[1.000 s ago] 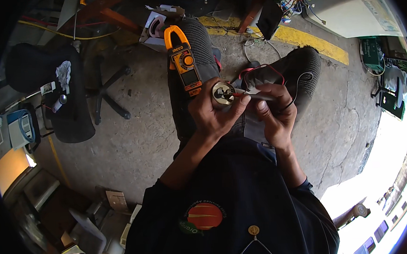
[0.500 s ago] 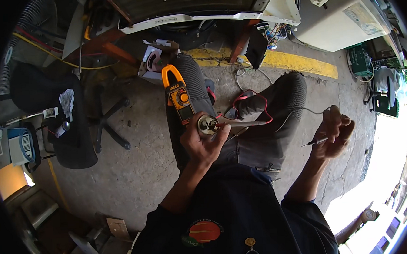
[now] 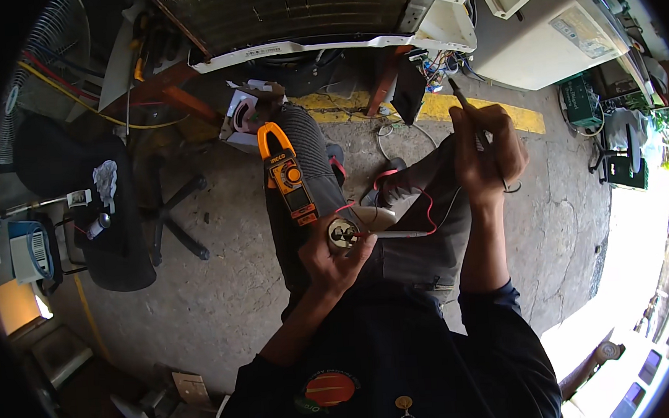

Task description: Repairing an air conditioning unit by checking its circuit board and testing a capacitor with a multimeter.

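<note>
In my left hand (image 3: 329, 264) is a round metal capacitor (image 3: 343, 234), its terminal end facing up. That hand's thumb also presses a test probe (image 3: 406, 234) on a red lead (image 3: 430, 203), its tip at the terminals. My right hand (image 3: 492, 153) is raised over my right knee, closed on a dark test probe (image 3: 459, 94) that points up and away. An orange and black clamp meter (image 3: 291, 182) rests on my left thigh, just beyond the capacitor. Its jaw is closed; its display is too dark to read.
Ahead stands a large appliance with a finned panel (image 3: 284, 13) on a reddish frame. An open box (image 3: 245, 122) lies by my left knee. Loose wires (image 3: 440, 64) hang beside a dark panel (image 3: 410, 89). To the left is a black office chair (image 3: 118, 245); a white cabinet (image 3: 546, 39) stands far right.
My right hand has moved up and left, and its probe now points away from me. My left hand still holds the capacitor and red-lead probe, slightly lower in view.
</note>
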Available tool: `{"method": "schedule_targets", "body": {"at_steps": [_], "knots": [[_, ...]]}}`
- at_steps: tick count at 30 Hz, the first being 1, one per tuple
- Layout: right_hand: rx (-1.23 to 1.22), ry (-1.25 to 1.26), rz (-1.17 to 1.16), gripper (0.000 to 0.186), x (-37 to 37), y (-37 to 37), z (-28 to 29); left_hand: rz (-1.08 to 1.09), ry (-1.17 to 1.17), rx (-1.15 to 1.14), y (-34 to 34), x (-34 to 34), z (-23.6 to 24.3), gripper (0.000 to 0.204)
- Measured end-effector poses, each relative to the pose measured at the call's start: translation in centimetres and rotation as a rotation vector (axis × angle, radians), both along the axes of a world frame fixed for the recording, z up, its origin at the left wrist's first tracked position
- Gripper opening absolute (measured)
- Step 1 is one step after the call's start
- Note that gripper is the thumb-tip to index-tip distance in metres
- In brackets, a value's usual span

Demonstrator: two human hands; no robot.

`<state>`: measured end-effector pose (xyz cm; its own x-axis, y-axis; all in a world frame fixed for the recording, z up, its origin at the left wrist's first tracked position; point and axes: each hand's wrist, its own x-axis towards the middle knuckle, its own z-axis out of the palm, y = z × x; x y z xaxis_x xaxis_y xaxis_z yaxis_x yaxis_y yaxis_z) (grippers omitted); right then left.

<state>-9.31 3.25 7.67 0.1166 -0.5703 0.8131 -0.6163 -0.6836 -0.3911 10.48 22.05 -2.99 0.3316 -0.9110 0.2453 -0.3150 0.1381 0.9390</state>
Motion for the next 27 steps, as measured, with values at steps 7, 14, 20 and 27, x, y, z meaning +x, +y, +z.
{"method": "schedule_targets", "body": {"at_steps": [7, 14, 20, 27], "knots": [[-0.105, 0.043, -0.051, 0.018, 3.4, -4.7, 1.2, 0.020, 0.033, 0.020, 0.4, -0.1, 0.0, 0.051], [-0.166, -0.024, -0.006, 0.013, 4.7, -7.3, 0.9, 0.059, 0.067, 0.044, -0.2, 0.1, 0.2, 0.049], [-0.182, 0.026, 0.004, 0.008, 4.5, -8.0, 1.1, 0.041, 0.057, 0.010, -0.4, 0.0, -0.6, 0.055], [-0.261, 0.083, 0.039, 0.006, 3.5, -8.8, 0.8, 0.099, 0.035, 0.013, -0.5, -0.2, -0.6, 0.056]]}}
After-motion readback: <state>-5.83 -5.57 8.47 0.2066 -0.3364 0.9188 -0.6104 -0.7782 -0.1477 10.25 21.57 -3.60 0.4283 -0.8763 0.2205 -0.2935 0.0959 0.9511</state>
